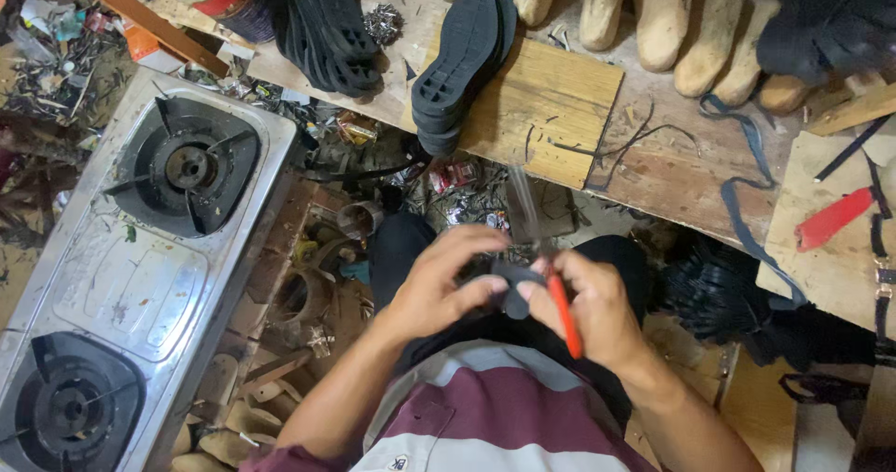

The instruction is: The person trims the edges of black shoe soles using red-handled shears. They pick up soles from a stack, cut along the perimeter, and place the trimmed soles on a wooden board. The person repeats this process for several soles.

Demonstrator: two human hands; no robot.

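Head view, looking down into the lap: we hold a small piece of dark strap (511, 290) between both hands, above the knees and near the chest. Our left hand (439, 281) curls round the strap's left end, thumb and fingers closed on it, which keeps the flexible material taut and steady. Our right hand (593, 309) pinches the right end with thumb and forefinger while the remaining fingers are wrapped tight round a tool with a red handle (564, 315). Its blade or jaws rise blurred above the strap, so we cannot tell the exact type — knife or cutter.

Beyond the hands, on the far side, runs a rough wooden bench (653, 169) with a pale plank (551, 98) laid on it. Black rubber soles (462, 61), ridged and moulded, lean stacked on the plank, with a second stack (327, 28) further left; leaning keeps them sorted and within reach. A row of tan wooden lasts (672, 14) stands along the far edge, smooth and rounded. A blue strip (747, 192) trails over the bench's near edge, and a red blade-like piece (833, 218) lies on a board to the right.

At left stands a steel two-burner stove (131, 276) — dull, scuffed, with black cast pan supports.
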